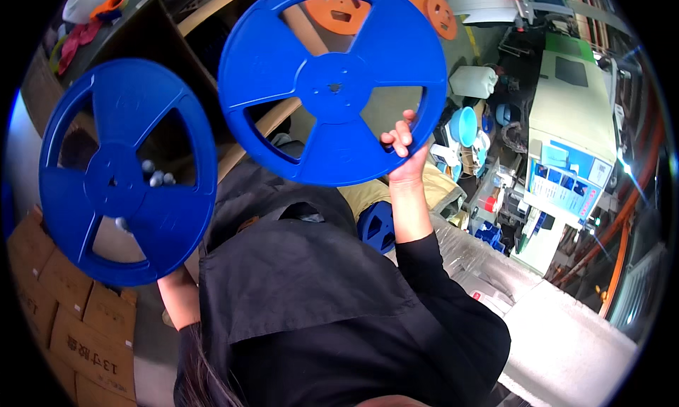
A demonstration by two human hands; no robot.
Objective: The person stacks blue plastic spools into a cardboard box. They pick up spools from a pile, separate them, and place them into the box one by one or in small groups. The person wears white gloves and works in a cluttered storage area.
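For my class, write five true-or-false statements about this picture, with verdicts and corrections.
1. The right hand grips the right reel. True.
2. Both large raised reels are orange. False: the right reel and the left reel are blue.
3. Cardboard boxes fill the picture's upper right corner. False: the cardboard boxes are at the lower left.
4. The right sleeve is black. True.
5. A white jug shows to the right of the right reel. True.
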